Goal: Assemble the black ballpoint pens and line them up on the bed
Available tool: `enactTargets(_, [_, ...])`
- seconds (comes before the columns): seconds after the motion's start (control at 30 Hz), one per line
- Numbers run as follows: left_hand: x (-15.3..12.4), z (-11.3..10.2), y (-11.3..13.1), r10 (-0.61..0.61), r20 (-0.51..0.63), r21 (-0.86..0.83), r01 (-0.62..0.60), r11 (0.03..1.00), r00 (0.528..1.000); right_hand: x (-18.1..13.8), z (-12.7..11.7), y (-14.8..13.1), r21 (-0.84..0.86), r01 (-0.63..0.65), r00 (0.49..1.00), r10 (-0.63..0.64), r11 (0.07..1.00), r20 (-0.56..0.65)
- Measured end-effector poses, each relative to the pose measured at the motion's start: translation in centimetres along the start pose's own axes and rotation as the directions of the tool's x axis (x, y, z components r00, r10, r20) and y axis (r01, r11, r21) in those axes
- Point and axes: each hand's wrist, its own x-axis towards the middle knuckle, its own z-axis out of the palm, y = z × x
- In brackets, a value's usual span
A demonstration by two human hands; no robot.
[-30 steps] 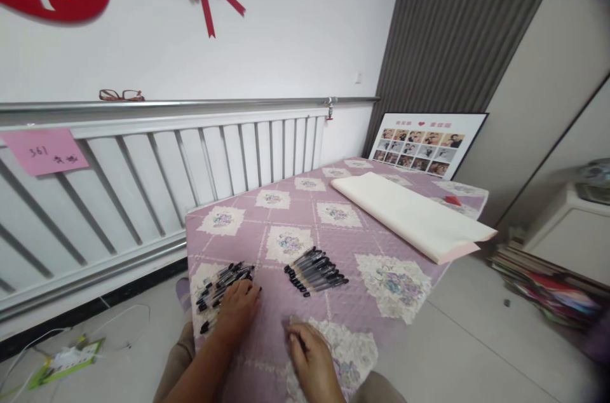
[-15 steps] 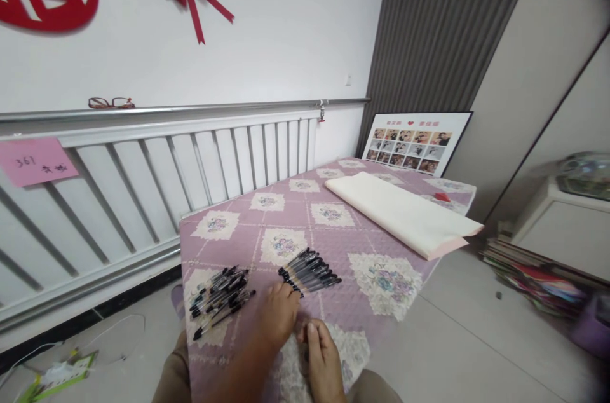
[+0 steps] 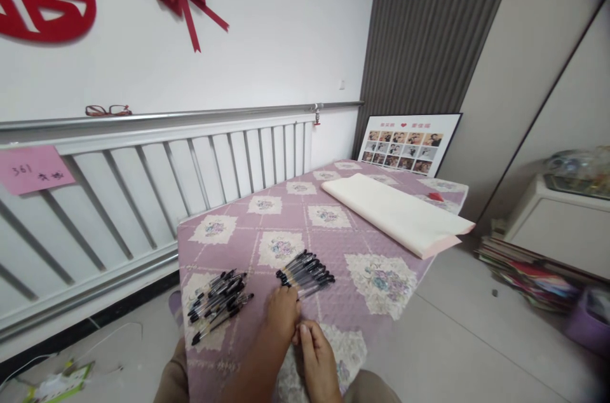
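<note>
Two piles of black-capped pens lie on a purple quilted cover [image 3: 333,244]. The left pile [image 3: 216,301] is loose and the right pile [image 3: 305,271] is tidier. My left hand [image 3: 282,314] rests at the near end of the right pile, seen from the back with its fingers curled down. My right hand [image 3: 317,357] lies just behind it near the cover's front edge, fingers folded and thumb touching the left hand. What either hand holds is hidden.
A cream folded sheet [image 3: 395,212] lies farther along the cover, with a small red piece [image 3: 435,197] beyond it. A white slatted rail [image 3: 157,168] runs along the left, a photo board [image 3: 405,150] leans at the back, and stacked papers [image 3: 524,269] sit on the floor at the right.
My left hand has moved from the left pile of pens across to the near end of the right pile. My right hand has stayed near the front edge and the two hands now touch.
</note>
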Motion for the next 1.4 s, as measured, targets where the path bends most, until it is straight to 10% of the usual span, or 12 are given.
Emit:
enactTargets(0.73, [-12.1, -0.7, -7.4, -0.096, -0.193, -0.477, -0.008, 0.879, 0.976, 1.3, 0.0, 1.9, 0.025, -0.088, 0.996, 0.088, 0.996, -0.017])
enactTargets(1.13, [-11.4, -0.3, -4.8, -0.040, -0.175, -0.515, -0.057, 0.855, 0.984, 1.1, 0.6, 0.1, 0.002, -0.084, 0.952, 0.080, 0.996, 0.294])
enactTargets(1.4, [-11.3, 0.3, -5.0, -0.041, -0.254, -0.491, -0.092, 0.866, 0.966, 1.0, 0.3, -0.6, -0.020, -0.083, 0.974, 0.085, 0.996, 0.208])
